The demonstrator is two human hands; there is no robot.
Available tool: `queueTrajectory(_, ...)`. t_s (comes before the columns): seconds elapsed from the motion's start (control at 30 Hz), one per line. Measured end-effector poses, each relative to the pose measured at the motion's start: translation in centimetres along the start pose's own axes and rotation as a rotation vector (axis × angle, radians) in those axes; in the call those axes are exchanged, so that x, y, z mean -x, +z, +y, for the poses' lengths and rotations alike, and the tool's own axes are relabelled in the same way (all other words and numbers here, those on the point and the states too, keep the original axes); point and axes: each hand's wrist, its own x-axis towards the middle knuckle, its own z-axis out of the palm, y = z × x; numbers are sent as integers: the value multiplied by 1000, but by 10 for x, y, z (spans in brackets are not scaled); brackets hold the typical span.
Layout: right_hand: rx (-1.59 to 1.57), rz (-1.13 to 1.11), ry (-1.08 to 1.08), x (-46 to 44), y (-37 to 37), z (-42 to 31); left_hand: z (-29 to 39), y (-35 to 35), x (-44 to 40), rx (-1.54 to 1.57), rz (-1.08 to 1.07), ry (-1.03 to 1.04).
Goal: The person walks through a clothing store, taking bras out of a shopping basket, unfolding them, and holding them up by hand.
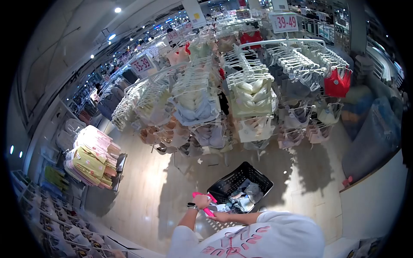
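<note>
My left hand (pixel 201 201), with a watch on the wrist, is closed on a bright pink object (pixel 209 212) that I cannot name for certain. Pink parts stick out above and below the fingers. My right hand (pixel 220 216) is closed by the lower end of the same pink object, its fingers partly hidden. Both hands are over the near left edge of a black perforated basket (pixel 221 185) on the floor. Inside the basket lie packets and cloth items (pixel 241 201) in white, grey and blue.
Racks of bras on white hangers (pixel 254 92) stand ahead, under a price sign (pixel 284 22). To the left is a stand of pink and yellow garments (pixel 90 157), with packaged goods (pixel 64 223) below it. Large plastic-wrapped sacks (pixel 378 133) stand behind a low white partition (pixel 374 193) at right.
</note>
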Motion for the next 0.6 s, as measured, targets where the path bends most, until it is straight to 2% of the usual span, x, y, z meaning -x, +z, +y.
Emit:
queueTrajectory(0.17,28,41,-42,-4,-46,42,21,-19,-73,-63,-24,134)
queueTrajectory(0.37,4,331,2,38,-110,56,71,-54,-156,-97,-22,301)
queueTrajectory(0.5,26,377,97,53,-141,86,104,-67,-202,-68,14,390)
queueTrajectory(0.6,17,520,110,67,-157,107,128,-72,-238,-104,55,474)
